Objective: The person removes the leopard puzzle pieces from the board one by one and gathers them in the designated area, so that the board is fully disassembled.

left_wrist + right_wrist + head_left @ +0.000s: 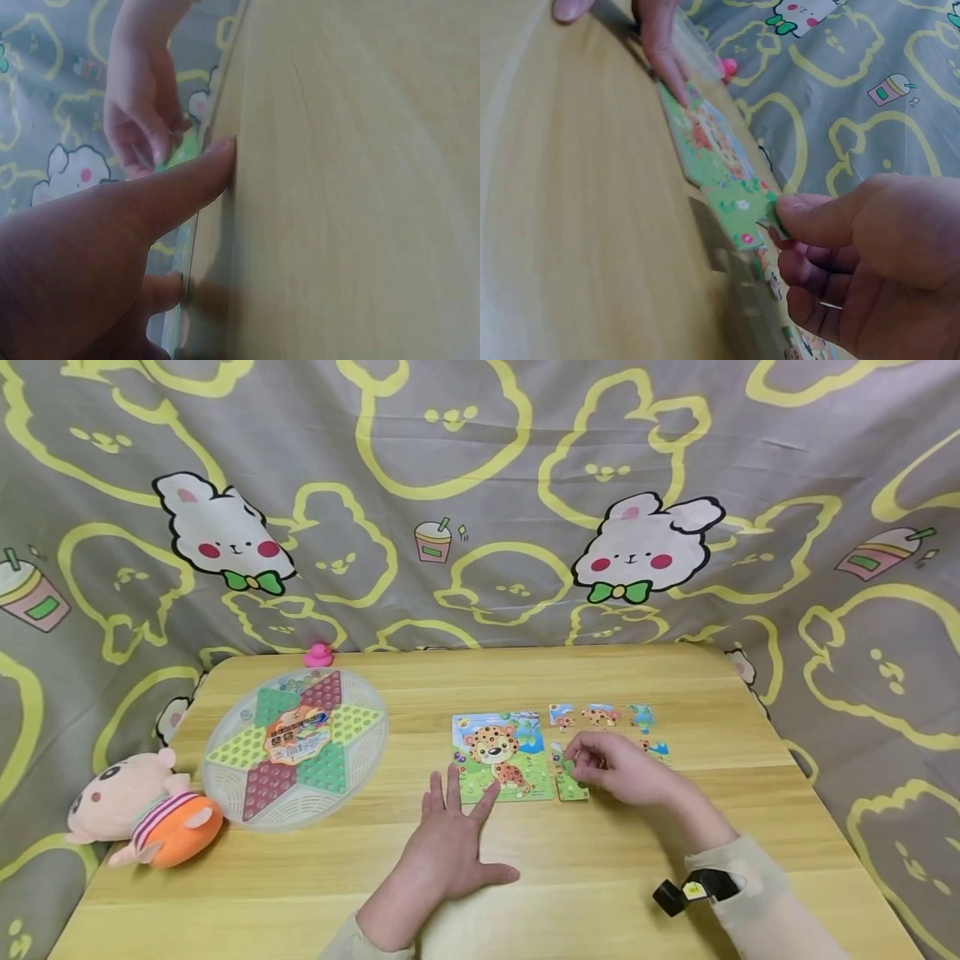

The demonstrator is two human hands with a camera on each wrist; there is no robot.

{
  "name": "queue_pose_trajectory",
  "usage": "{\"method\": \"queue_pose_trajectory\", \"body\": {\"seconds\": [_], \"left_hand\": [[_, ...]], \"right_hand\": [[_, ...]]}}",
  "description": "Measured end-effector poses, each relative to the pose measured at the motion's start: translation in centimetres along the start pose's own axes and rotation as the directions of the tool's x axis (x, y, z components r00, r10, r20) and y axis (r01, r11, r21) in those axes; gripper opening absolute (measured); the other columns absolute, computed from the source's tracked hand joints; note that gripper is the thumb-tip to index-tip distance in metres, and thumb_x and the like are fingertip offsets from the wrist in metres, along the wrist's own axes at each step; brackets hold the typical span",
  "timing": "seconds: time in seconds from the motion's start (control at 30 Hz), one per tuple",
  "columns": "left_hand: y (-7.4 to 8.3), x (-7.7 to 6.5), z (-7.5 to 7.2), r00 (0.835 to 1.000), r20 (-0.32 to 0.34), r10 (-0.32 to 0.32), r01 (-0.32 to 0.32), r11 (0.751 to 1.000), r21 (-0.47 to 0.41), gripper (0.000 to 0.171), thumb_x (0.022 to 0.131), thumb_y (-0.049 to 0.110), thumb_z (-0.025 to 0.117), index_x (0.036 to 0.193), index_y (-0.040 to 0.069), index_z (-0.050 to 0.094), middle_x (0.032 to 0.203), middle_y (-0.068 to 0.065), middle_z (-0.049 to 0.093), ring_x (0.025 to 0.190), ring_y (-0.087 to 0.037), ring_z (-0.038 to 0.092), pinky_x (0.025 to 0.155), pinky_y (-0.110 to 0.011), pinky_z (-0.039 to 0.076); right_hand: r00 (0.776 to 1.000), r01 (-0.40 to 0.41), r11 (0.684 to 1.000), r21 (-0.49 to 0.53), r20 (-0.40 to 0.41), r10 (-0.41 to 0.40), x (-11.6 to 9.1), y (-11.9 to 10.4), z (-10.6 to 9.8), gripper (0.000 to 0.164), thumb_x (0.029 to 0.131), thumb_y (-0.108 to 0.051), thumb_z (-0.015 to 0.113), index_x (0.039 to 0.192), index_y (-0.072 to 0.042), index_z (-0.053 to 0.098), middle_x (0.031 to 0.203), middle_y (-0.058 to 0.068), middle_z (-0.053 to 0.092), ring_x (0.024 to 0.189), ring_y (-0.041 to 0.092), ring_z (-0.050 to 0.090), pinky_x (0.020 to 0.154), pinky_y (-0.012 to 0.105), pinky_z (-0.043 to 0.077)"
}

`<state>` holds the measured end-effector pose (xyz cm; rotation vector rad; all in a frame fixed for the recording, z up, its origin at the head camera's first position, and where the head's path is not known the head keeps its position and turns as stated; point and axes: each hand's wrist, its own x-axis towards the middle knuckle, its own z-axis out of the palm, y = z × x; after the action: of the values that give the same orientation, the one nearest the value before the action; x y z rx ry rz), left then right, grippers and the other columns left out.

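A square jigsaw puzzle board [483, 777] with a spotted leopard cub picture lies flat on the table. My left hand [450, 852] is spread, its fingertips touching the board's lower edge and the thumb stretched out to the right. Just right of the board, my right hand [622, 768] pinches a green puzzle piece [735, 210] between thumb and fingers. In the right wrist view this piece is raised above the wood and shows small flowers. Several loose puzzle pieces [602, 716] lie in rows beyond the right hand, which partly hides them.
On the left of the wooden table [570, 893] lies a round Chinese checkers board [360, 764] with a label. A pink toy duck [318, 656] stands behind it. A plush toy [168, 827] lies at the left edge. Patterned fabric [495, 468] hangs around the table.
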<state>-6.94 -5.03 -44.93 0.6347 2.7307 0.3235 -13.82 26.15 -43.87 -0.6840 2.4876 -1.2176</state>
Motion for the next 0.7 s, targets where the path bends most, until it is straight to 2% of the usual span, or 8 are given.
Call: {"method": "queue_pose_trajectory", "body": {"seconds": [0.37,0.53,0.7], "left_hand": [[0.1,0.0,-0.1,1.000,0.006,-0.005,0.005,1.000,0.000,0.119,0.077,0.087,0.067,0.170,0.025,0.027,0.163,-0.045,0.011,0.148,-0.067,0.011,0.119,-0.067,0.031],[0.2,0.0,-0.1,1.000,0.015,-0.012,0.012,1.000,0.005,0.119,0.078,0.088,0.066,0.171,0.026,0.025,0.164,-0.044,0.009,0.149,-0.067,0.011,0.120,-0.067,0.030],[0.2,0.0,-0.1,1.000,0.015,-0.019,0.019,1.000,0.002,0.120,0.077,0.089,0.065,0.171,0.027,0.024,0.165,-0.043,0.008,0.149,-0.066,0.010,0.120,-0.066,0.029]], "right_hand": [[0.995,-0.094,0.980,-0.177,-0.005,0.095,-0.2,0.0,1.0,0.004,0.104,-0.008,0.068,0.107,-0.008,0.067,0.081,-0.006,0.061,0.072,0.012,0.055,0.068,0.030,0.050],[0.996,-0.092,0.965,-0.246,-0.026,0.089,-0.2,0.3,1.3,0.006,0.102,-0.008,0.071,0.107,-0.007,0.068,0.082,-0.007,0.060,0.073,0.011,0.055,0.068,0.030,0.050],[0.996,-0.088,0.960,-0.267,-0.046,0.078,-0.1,0.3,1.4,0.009,0.100,-0.007,0.073,0.107,-0.006,0.069,0.083,-0.007,0.059,0.074,0.012,0.054,0.068,0.031,0.050]]}}
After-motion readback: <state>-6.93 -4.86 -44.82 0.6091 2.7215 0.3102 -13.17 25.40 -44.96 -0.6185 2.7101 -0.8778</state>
